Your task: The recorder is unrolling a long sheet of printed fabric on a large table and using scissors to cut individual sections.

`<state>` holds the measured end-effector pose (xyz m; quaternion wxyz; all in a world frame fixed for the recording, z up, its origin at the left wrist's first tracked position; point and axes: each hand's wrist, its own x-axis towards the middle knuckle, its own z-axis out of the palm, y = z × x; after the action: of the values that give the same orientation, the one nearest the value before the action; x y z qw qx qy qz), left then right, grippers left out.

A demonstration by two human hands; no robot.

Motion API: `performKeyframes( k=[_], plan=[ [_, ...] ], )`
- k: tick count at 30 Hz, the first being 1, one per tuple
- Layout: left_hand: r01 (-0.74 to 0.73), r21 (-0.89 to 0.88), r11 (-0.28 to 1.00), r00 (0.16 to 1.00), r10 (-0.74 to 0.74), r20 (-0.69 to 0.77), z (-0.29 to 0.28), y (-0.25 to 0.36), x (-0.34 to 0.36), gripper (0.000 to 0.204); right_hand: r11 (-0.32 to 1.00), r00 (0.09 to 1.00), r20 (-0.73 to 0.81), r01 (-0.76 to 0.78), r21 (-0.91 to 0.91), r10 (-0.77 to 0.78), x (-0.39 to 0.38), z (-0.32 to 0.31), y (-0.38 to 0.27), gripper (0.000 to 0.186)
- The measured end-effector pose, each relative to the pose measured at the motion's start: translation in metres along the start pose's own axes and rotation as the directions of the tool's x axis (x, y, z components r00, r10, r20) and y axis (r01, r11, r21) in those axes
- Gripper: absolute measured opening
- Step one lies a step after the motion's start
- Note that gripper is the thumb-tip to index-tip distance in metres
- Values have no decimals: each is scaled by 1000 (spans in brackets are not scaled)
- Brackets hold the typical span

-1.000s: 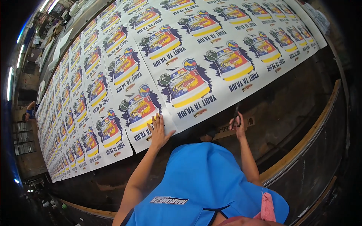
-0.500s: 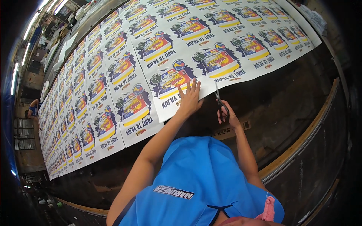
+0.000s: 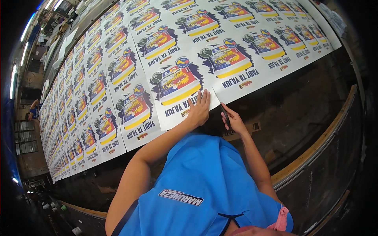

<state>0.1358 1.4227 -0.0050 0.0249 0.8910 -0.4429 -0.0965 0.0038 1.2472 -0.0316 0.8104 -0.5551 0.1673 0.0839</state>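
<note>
A wide white sheet (image 3: 232,92) lies in front of me, covered in repeated red, yellow and blue printed designs with dark lettering. My left hand (image 3: 199,110) rests on it near the close edge, palm down, fingers spread over one print's lettering. Just to the right, my right hand (image 3: 235,121) grips black-handled scissors (image 3: 225,117) at the sheet's near edge. A narrow slit runs inward from that edge, between two prints, above the scissors. Most of the blades are hidden at the sheet's edge.
Past the sheet's near edge is a dark surface with a piece of cardboard (image 3: 256,127) on it. A wooden strip (image 3: 315,147) borders it at right. Another person (image 3: 34,112) stands at the far left. Pale cloth (image 3: 334,20) lies at upper right.
The scissors have moved left and now meet the sheet's edge, where a slit shows. My left hand sits slightly lower, and the near edge at right, earlier curved, looks straighter.
</note>
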Motion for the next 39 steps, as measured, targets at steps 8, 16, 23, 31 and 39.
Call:
performKeyframes(
  k=[8,16,23,31,39],
  plan=[
    [-72,-145,987,995,81,54,-15,-14,3,81,993,1000,-14,25,-114,-27,84,-8,-7,58],
    [-9,-410,912,902,185,391,-45,-49,22,78,993,1000,-1,-1,-114,1,196,5,-45,53],
    [135,-669,731,706,403,583,-63,-93,55,70,961,999,-22,40,-272,-47,319,16,-71,53],
    [232,-898,374,650,626,430,-31,-136,74,64,971,999,-28,21,-240,-29,449,42,-116,47],
    [423,-893,152,589,703,398,-16,-173,90,66,948,998,-41,28,-318,-44,586,76,-169,43]
  ],
)
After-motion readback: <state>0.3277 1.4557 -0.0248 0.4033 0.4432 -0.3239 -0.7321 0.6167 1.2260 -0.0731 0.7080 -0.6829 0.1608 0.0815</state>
